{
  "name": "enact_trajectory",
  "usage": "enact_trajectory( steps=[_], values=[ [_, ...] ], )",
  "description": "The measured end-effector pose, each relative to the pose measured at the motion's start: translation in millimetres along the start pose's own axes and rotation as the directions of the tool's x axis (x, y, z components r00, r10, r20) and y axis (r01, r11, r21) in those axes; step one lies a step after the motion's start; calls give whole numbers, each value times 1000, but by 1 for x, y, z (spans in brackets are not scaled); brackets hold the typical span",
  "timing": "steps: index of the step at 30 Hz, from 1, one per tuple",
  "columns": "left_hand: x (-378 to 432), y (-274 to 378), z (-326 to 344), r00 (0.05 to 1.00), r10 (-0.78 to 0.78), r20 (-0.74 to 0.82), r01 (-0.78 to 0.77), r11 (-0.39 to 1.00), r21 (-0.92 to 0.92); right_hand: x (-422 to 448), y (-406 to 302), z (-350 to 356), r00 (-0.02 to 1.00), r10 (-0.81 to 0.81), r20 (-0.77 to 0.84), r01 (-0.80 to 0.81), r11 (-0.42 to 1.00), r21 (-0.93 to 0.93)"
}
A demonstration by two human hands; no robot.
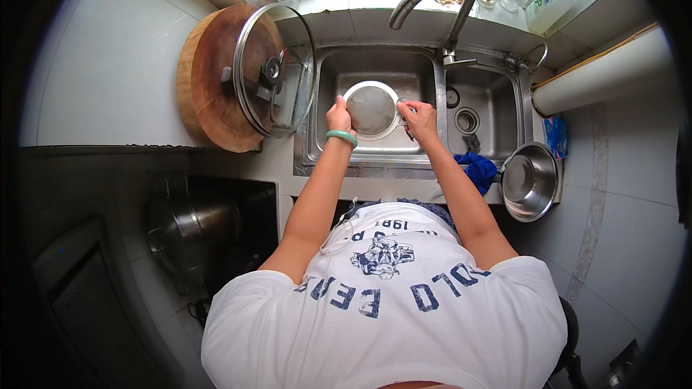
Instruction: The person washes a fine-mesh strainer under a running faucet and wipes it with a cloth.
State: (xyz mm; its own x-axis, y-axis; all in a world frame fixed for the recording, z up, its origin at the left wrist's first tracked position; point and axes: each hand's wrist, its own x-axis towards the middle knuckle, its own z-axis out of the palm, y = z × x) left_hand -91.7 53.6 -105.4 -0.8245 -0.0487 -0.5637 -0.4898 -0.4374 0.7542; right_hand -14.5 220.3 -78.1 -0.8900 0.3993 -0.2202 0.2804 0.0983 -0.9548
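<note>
Over the left basin of the steel sink (378,56) I hold a round, white-rimmed utensil (372,111) with a grey disc in its middle. Whether it is a strainer or the underside of a small pan, I cannot tell. My left hand (339,118), below a green bangle (341,138), grips its left rim. At its right side, where a short handle seems to begin, the fingers of my right hand (421,119) close on it. Something small and dark shows under those fingers, too hidden to name.
A curved faucet (465,5) rises behind the divider. In the right basin lies a dark scouring pad (472,143). A blue cloth (477,172) and a steel pot (529,181) sit at the front right. At left, a glass lid (254,70) leans before a round wooden chopping board (208,81).
</note>
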Motion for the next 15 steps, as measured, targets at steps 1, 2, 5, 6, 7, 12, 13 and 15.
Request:
enact_trajectory(
  steps=[1, 2, 5, 6, 7, 12, 13, 15],
  values=[
    [-6, 3, 6, 999, 34, 7, -34, 999, 35, 3, 2, 1, 996, -12, -87, 8, 999, -45],
    [-11, 6, 11, 998, 68, 15, -69, 995, 69, 5, 3, 3, 995, 33, -94, -34, 999, -7],
    [-5, 3, 10, 994, 111, 8, -111, 993, 36, 10, 10, 8, 982, 67, -177, -45, 991, 129],
    [4, 0, 5, 994, 104, -25, -103, 994, 40, 14, 22, 13, 966, 21, -256, 27, 983, 184],
    [6, 2, 5, 994, 96, -59, -93, 995, 43, 17, 29, 16, 942, -19, -335, 102, 967, 231],
    [3, 11, 7, 962, 200, -187, -186, 978, 93, 11, 42, 12, 961, 252, -118, -93, 691, 717],
    [1, 11, 9, 954, 225, -199, -213, 974, 79, 4, 35, 16, 963, 261, -64, -118, 626, 771],
    [0, 6, 11, 937, 281, -208, -266, 959, 98, -8, 21, 32, 963, 265, 45, -173, 483, 858]
  ],
)
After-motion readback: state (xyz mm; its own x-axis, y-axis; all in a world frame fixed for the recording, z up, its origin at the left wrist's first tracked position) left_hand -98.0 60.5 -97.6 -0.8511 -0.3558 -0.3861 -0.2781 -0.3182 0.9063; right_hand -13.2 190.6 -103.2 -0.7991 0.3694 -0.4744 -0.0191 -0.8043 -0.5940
